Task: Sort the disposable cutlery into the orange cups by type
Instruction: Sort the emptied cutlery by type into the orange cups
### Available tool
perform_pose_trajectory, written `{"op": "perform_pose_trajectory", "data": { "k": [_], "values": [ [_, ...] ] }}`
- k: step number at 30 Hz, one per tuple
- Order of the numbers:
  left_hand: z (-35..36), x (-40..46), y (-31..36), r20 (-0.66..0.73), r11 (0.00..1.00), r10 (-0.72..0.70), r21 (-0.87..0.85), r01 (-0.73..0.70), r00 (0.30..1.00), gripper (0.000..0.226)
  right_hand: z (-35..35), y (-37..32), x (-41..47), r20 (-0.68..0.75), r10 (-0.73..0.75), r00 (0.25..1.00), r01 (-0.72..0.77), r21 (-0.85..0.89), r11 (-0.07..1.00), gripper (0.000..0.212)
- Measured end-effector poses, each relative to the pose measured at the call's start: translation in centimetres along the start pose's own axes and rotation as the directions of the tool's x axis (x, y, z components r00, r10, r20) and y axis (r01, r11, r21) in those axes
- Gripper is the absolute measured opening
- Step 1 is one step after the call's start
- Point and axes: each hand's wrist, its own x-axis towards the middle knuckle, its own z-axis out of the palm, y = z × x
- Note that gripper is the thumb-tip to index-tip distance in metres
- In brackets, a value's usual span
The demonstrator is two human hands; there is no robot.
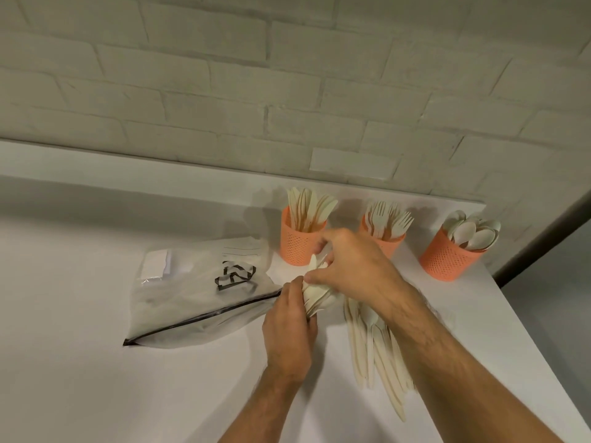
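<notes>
Head view: just in front of the knife cup (302, 241), the left hand (289, 327) grips a knife bundle (316, 297) while right hand (347, 265) fingers pinch its tips. Sorting is mid-way; next, probably, drop them into that cup.

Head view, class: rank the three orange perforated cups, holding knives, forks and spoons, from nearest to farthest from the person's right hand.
Measured from the right hand:
1. Orange perforated cup of knives, just beyond the fingertips, on the left of the row.
2. Orange perforated cup of forks, behind the knuckles, in the middle; too close to the first to rank firmly.
3. Orange perforated cup of spoons, plainly farthest, at the right end.
</notes>
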Motion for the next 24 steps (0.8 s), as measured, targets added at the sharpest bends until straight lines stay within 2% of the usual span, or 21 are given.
{"op": "perform_pose_trajectory", "data": {
  "k": [4, 8, 10, 13, 17, 21, 24],
  "values": [
    [0.0, 0.1, -0.1, -0.023, 1.000, -0.013, -0.009, 0.012, 1.000, 0.065, 0.5, -0.3, 0.1, 0.021, 0.004, 1.000, -0.005, 0.041, 0.999, 0.026],
    [-0.5, 0.2, -0.1, -0.009, 0.986, -0.076, -0.146, 0.074, 0.997, 0.057, 0.4, -0.1, 0.1, 0.015, 0.000, 1.000, -0.002, 0.100, 0.995, 0.014],
    [-0.8, 0.3, -0.2, 0.005, 0.977, -0.091, -0.195, 0.091, 0.996, 0.058, 0.2, 0.0, 0.0, 0.021, -0.006, 1.000, 0.003, 0.143, 0.990, 0.012],
    [-0.9, 0.3, -0.4, 0.011, 0.981, -0.071, -0.178, 0.072, 0.997, 0.049, 0.0, 0.0, -0.1, 0.085, -0.001, 0.996, -0.014, 0.171, 0.985, 0.013],
    [-0.3, 0.1, -0.6, 0.001, 0.990, -0.020, -0.139, 0.020, 1.000, 0.045, 0.2, -0.4, -0.3, 0.192, 0.011, 0.981, -0.021, 0.047, 0.999, 0.018],
    [-0.5, 0.2, -0.2, -0.003, 0.980, -0.071, -0.185, 0.070, 0.997, 0.039, -0.8, -0.7, -0.1, 0.189, -0.011, 0.982, 0.002, 0.046, 0.999, 0.013],
    [-0.8, 0.5, 0.1, 0.017, 0.962, -0.126, -0.240, 0.126, 0.992, 0.038, -1.9, -0.3, 0.0, 0.132, 0.001, 0.991, -0.022, 0.161, 0.987, 0.011]
  ]
}}
